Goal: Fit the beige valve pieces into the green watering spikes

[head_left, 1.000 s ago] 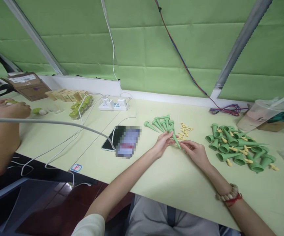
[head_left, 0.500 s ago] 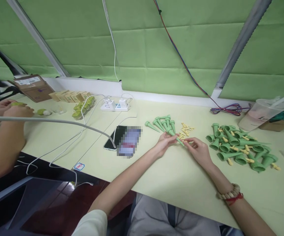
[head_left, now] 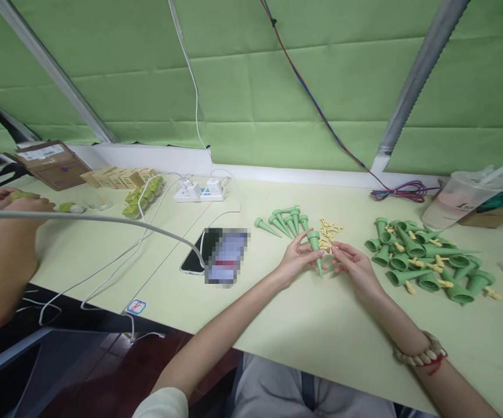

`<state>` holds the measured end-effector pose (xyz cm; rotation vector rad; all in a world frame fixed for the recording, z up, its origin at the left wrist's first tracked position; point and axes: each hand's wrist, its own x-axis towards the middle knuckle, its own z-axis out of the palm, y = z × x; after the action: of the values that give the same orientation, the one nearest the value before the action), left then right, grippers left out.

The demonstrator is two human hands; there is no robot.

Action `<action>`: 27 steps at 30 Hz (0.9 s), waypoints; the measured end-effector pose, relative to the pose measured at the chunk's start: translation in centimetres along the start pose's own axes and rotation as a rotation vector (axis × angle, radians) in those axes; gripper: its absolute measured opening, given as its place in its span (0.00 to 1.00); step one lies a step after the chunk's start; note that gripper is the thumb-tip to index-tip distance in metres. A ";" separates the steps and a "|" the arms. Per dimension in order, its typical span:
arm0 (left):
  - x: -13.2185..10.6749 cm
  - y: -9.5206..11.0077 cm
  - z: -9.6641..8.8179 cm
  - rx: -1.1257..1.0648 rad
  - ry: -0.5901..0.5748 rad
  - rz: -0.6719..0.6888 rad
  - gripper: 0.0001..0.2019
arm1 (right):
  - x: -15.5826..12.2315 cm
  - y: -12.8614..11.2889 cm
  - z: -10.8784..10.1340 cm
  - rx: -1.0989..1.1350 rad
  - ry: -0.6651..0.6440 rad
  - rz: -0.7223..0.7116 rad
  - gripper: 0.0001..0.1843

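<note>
My left hand [head_left: 297, 259] grips a green plastic plant-watering spike [head_left: 314, 244], its wide cap up and its thin tip pointing down toward me. Close beside it, my right hand [head_left: 355, 264] is pinched at the fingertips around a small yellow valve piece [head_left: 331, 249], only partly visible. Just beyond my hands lies a small heap of yellow pieces [head_left: 330, 226]. Several green spikes [head_left: 292, 217] lie fanned out to the left of that heap. On the right is a larger pile of green spikes [head_left: 425, 255], with yellow pieces on or among them.
A phone [head_left: 194, 261] with a cable lies left of my arms. Behind it stands a white power strip [head_left: 201, 194]. A plastic cup [head_left: 460, 200] and bundled wires [head_left: 403, 193] are at the back right. At far left, another person's hands [head_left: 20, 206] hold something green.
The spike in my left hand has swung from slanting sideways to nearly upright, its tip now toward me. My right hand has drawn slightly away from the spike's tip.
</note>
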<state>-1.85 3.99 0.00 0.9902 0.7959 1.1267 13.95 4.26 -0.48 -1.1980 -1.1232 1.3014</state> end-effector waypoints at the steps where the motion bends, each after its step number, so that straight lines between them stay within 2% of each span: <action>1: 0.0 0.0 0.0 0.004 -0.006 -0.001 0.37 | -0.2 -0.1 0.1 -0.006 -0.004 0.011 0.27; 8: 0.2 -0.4 -0.4 0.033 0.015 0.000 0.42 | -1.2 -0.8 0.9 0.021 0.006 0.058 0.26; 15: 0.4 -0.5 -0.3 0.030 0.047 -0.036 0.32 | -1.0 -0.9 0.4 0.054 0.080 0.039 0.24; 20: 0.5 -0.7 -0.3 -0.070 0.025 -0.059 0.23 | -0.8 -1.0 0.1 0.030 0.081 -0.003 0.23; 27: 0.2 -0.5 -0.1 -0.137 -0.024 -0.104 0.24 | -0.7 -1.0 0.1 0.012 0.031 -0.003 0.26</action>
<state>-1.76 4.12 -0.48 0.8372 0.7328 1.0635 13.95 3.58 0.53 -1.2035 -1.0928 1.2814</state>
